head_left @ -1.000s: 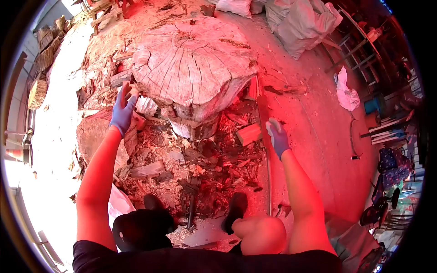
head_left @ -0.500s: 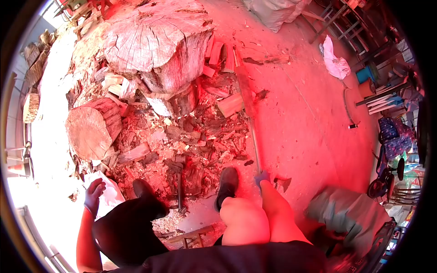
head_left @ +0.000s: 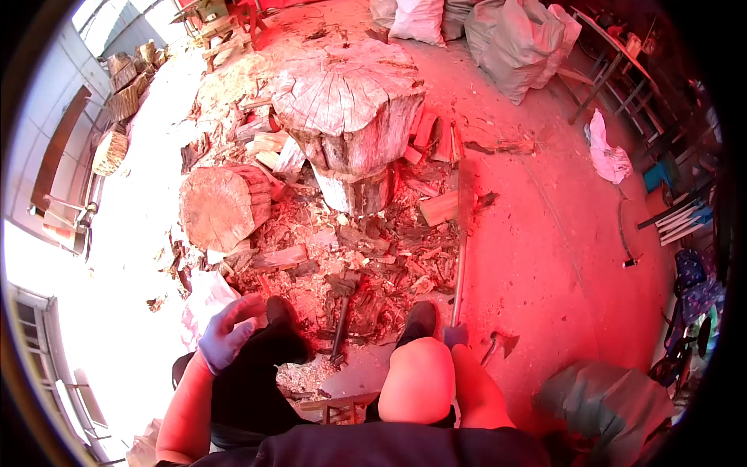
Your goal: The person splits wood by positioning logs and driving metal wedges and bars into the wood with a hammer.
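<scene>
My right hand (head_left: 455, 335), gloved, is closed around the lower end of a long-handled tool (head_left: 460, 272). Its long, narrow, flat end points away from me, beside the split wood. My gloved left hand (head_left: 224, 336) hovers by my left thigh with nothing in it, the fingers apart and slightly bent. Close to it lies a pale bag (head_left: 207, 303). A hammer-like tool (head_left: 341, 315) with a dark head lies among the wood chips between my feet. To the right of my right hand, a small hatchet (head_left: 502, 343) rests on the floor.
A large cracked stump (head_left: 350, 89) stands ahead, with a shorter log (head_left: 222, 204) left of it. Bark and chips (head_left: 373, 249) cover the floor around them. Big sacks (head_left: 517, 47) stand at the back. A grey cover (head_left: 607, 401) is at lower right.
The view has tilted up, so the stump and floor sit farther right and lower. My left hand has moved right, toward my thigh, its fingers spreading. My right hand still grips the long tool.
</scene>
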The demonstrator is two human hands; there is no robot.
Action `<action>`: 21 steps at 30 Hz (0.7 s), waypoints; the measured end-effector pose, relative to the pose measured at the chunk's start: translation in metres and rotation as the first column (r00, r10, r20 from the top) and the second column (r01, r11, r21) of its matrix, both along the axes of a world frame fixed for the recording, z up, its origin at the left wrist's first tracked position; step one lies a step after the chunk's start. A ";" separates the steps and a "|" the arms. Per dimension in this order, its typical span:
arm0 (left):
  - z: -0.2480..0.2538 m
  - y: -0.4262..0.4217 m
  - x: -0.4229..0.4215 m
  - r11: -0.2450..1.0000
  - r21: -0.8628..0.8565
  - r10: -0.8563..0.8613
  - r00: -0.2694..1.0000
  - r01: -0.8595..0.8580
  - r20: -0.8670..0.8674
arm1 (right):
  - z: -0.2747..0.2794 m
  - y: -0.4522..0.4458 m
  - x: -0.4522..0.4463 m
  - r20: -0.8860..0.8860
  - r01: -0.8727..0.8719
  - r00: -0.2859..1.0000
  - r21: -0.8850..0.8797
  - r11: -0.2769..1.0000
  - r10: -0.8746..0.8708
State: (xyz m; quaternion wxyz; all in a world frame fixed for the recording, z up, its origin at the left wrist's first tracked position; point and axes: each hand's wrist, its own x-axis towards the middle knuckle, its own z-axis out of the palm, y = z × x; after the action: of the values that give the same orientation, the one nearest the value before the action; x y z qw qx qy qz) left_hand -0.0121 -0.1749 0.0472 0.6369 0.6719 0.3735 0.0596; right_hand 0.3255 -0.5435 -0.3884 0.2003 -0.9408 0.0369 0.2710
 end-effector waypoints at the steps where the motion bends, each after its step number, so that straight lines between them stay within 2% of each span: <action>1: -0.009 -0.006 -0.002 0.997 -0.070 -0.035 0.998 0.038 0.045 | 0.037 -0.002 -0.001 0.131 -0.043 0.991 0.019 0.999 0.040; 2: -0.012 -0.016 0.002 0.994 -0.065 -0.086 0.993 0.091 0.081 | 0.080 -0.005 0.007 0.163 -0.070 0.985 0.022 0.997 0.065; 4: -0.023 -0.037 0.004 0.984 -0.119 -0.109 0.975 0.133 0.193 | 0.179 0.006 0.022 -0.248 0.106 0.969 0.358 0.928 -0.015; 6: -0.005 -0.069 0.016 0.931 -0.351 0.000 0.961 0.101 0.275 | 0.221 0.000 0.051 -0.374 0.181 0.924 0.599 0.780 0.074; 8: -0.025 -0.094 0.019 0.915 -0.344 -0.112 0.953 0.210 0.283 | 0.277 0.015 0.069 -0.671 0.500 0.728 0.660 0.561 0.141; 9: -0.008 -0.107 0.023 0.902 -0.314 -0.217 0.940 0.296 0.265 | 0.304 0.022 0.066 -0.656 0.485 0.742 0.670 0.562 0.141; 10: 0.009 -0.120 0.026 0.880 -0.287 -0.317 0.918 0.379 0.239 | 0.329 0.028 0.056 -0.724 0.610 0.661 0.672 0.420 0.199; 11: -0.004 -0.134 0.030 0.871 -0.196 -0.355 0.854 0.450 0.380 | 0.352 0.037 0.045 -0.770 0.721 0.574 0.636 0.274 0.279; 12: -0.017 -0.146 0.035 0.859 -0.090 -0.396 0.766 0.504 0.506 | 0.378 0.045 0.030 -0.758 0.708 0.586 0.651 0.274 0.287; 13: -0.008 -0.159 0.038 0.863 -0.077 -0.393 0.761 0.498 0.517 | 0.404 0.052 0.014 -0.725 0.710 0.603 0.678 0.193 0.333; 14: 0.002 -0.170 0.043 0.830 -0.177 -0.373 0.763 0.528 0.529 | 0.428 0.060 -0.004 -0.692 0.712 0.617 0.694 0.109 0.375; 15: 0.011 -0.179 0.045 0.784 -0.276 -0.354 0.765 0.557 0.538 | 0.452 0.070 -0.022 -0.683 0.704 0.624 0.702 0.107 0.380; 16: 0.025 -0.186 0.045 0.783 -0.269 -0.358 0.760 0.561 0.543 | 0.474 0.080 -0.041 -0.636 0.675 0.649 0.734 0.068 0.418; 19: 0.065 -0.195 0.043 0.688 -0.558 -0.112 0.829 0.463 0.549 | 0.498 0.107 -0.080 -0.506 0.599 0.687 0.800 -0.012 0.522; 20: 0.062 -0.193 0.047 0.688 -0.597 -0.048 0.847 0.412 0.530 | 0.500 0.119 -0.094 -0.455 0.562 0.705 0.826 -0.037 0.544; 21: 0.073 -0.189 0.043 0.678 -0.634 0.016 0.854 0.373 0.521 | 0.504 0.134 -0.109 -0.398 0.468 0.774 0.883 -0.022 0.493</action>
State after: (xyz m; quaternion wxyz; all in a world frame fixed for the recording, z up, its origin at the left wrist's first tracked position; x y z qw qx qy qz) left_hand 0.0309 -0.3636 0.1198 0.9217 0.3673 0.1243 0.0114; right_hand 0.2167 -0.4090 0.1152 0.7801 -0.3431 -0.1131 0.5107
